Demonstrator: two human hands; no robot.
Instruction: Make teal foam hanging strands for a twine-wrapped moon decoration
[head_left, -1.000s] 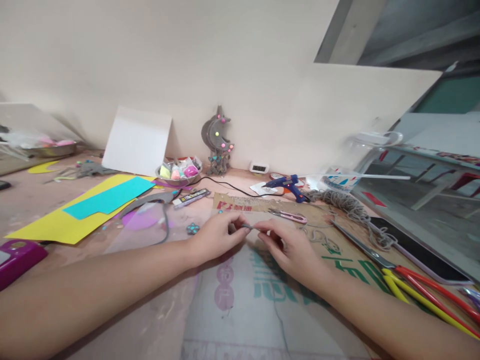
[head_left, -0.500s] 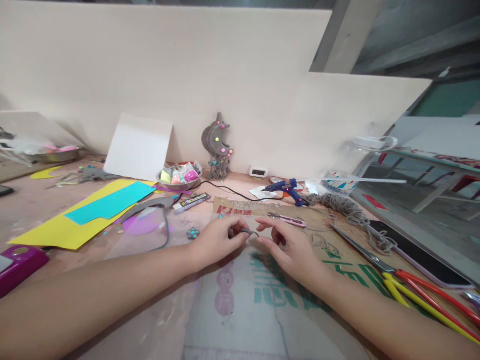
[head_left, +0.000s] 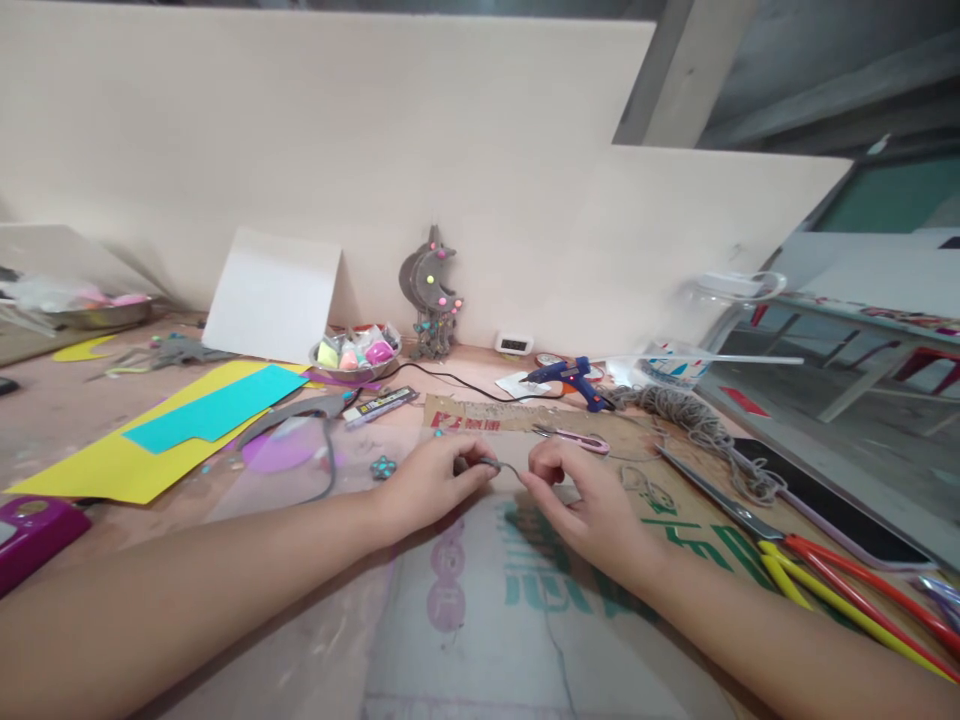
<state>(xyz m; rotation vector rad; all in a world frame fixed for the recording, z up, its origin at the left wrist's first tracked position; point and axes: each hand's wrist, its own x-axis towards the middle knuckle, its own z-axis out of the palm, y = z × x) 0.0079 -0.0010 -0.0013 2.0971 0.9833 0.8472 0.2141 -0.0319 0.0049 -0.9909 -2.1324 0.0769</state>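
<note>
A short length of grey yarn stretches between my two hands above the translucent sheet on the worktop. My left hand pinches the yarn between thumb and forefinger; a small dark part of it shows at the fingertips. My right hand is closed, with its thumb and forefinger on the yarn's free end. Beside the left wrist lies a small teal-and-dark ornament. Just past the right hand is a pink-handled snipper.
Large scissors, a phone and a grey yarn skein lie right. Behind are a blue glue gun, a small clock, a decorated moon and a bowl of coloured clay. Yellow sheet at left.
My right thumb and forefinger have come together on the yarn's end; they were apart before. The yarn now spans the gap between both hands. My left hand keeps its pinch.
</note>
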